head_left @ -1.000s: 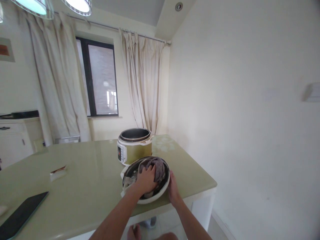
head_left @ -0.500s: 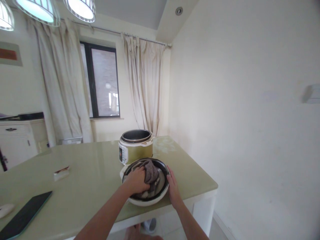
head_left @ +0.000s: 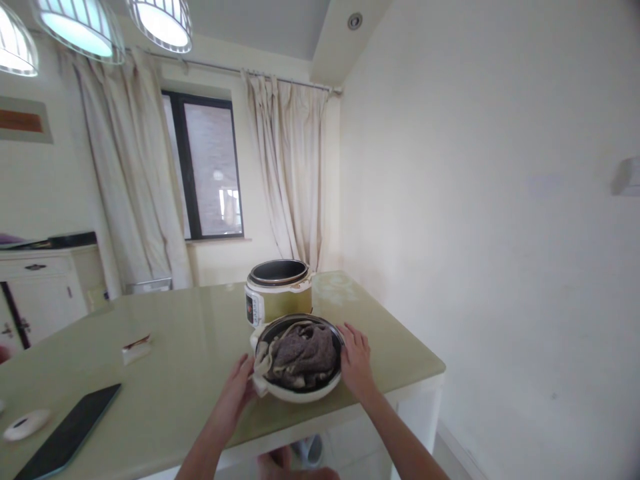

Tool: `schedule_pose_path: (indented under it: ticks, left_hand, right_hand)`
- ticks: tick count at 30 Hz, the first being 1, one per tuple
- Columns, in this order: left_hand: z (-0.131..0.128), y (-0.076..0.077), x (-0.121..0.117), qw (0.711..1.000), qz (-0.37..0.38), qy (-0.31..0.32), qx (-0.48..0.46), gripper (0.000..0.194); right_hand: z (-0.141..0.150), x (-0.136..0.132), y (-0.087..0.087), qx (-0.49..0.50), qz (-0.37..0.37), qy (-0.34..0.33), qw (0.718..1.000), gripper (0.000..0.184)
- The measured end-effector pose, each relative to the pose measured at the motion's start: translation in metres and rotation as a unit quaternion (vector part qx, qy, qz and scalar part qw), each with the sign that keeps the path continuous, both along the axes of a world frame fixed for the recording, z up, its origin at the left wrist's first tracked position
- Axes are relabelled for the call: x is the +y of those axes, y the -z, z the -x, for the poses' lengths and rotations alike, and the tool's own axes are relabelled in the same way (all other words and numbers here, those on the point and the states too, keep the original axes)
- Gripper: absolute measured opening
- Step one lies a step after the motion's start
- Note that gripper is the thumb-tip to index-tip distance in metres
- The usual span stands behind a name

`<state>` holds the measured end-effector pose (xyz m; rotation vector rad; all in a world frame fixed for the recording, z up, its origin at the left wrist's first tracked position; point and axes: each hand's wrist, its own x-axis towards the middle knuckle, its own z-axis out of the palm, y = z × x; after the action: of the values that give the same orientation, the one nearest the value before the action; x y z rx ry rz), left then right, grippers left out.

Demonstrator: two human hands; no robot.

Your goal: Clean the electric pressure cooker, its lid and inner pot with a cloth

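The cooker lid [head_left: 311, 396] lies upturned near the table's front edge, its white rim and dark inner ring showing. A crumpled grey-brown cloth [head_left: 306, 353] rests inside it and covers most of its inner face. My left hand [head_left: 236, 387] grips the lid's left side by the white handle, some fingertips hidden behind it. My right hand [head_left: 356, 360] holds the right side of the rim, thumb and fingers around the edge. Just behind the lid stands the green and white electric cooker [head_left: 285, 303], uncovered, with its dark inner pot visible.
On the green tabletop [head_left: 185, 360], a dark flat tablet-like slab [head_left: 73, 433] and a white rounded object [head_left: 26, 425] lie at left. A small white packet [head_left: 136, 349] sits farther back. A wall [head_left: 475, 233] rises beyond the table's right edge.
My left hand has let go of the cloth and moved left to the lid's side. The cloth now lies spread wider in the lid. My right hand stays at the rim.
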<state>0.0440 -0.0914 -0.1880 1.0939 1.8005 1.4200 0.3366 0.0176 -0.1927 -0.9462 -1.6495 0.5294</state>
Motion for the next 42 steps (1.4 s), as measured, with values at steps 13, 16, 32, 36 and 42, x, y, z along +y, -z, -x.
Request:
schedule_pose_path:
  ticks: [13,16,32,36,42]
  left_hand:
    - [-0.022,0.017,-0.010,0.906,-0.069,-0.004,-0.419,0.052]
    - [-0.018,0.018,-0.005,0.892,-0.067,0.017,-0.447,0.041]
    - [-0.039,0.014,0.003,0.922,-0.050,-0.039,-0.381,0.060]
    - [-0.037,0.031,0.002,0.917,-0.079,-0.032,-0.390,0.063]
    - [-0.036,0.036,-0.003,0.912,-0.137,-0.022,-0.387,0.064]
  right_hand:
    - [0.107,-0.047,-0.082,-0.454,0.018,-0.208,0.866,0.101]
    - [0.118,-0.047,-0.073,-0.459,-0.044,-0.214,0.861,0.070]
    - [0.075,-0.046,-0.095,-0.573,-0.023,0.015,0.819,0.052]
    - [0.105,-0.037,-0.091,-0.565,-0.061,0.036,0.822,0.030]
    - [0.133,-0.024,-0.088,-0.492,-0.104,-0.095,0.859,0.043]
